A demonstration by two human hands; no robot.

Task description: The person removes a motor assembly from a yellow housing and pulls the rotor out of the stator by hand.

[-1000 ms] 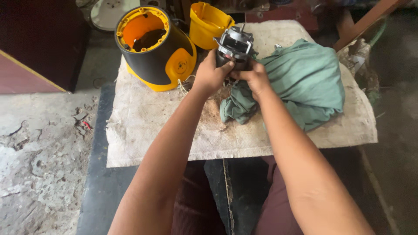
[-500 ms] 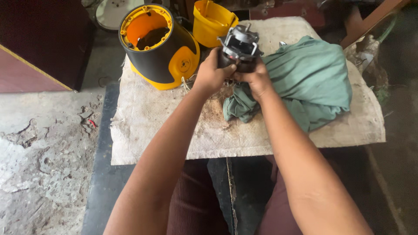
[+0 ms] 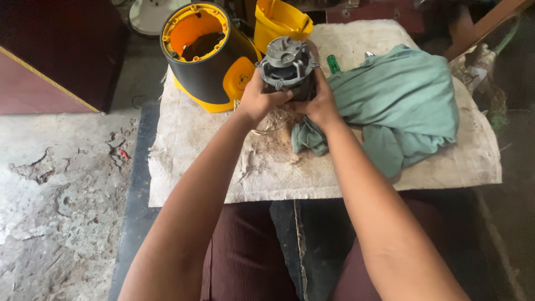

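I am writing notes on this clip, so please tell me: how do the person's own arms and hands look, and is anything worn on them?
Both arms are bare up to the picture's lower edge: no sleeves show. The left hand and the right hand wear no gloves. No watch, bracelet or ring is visible on wrists or fingers.

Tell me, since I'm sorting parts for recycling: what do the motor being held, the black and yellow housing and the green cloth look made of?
Motor: dull grey metal, apparently cast, with dark windings below.
Housing: moulded plastic, smooth, slightly glossy.
Cloth: soft woven fabric, matte, crumpled in folds.
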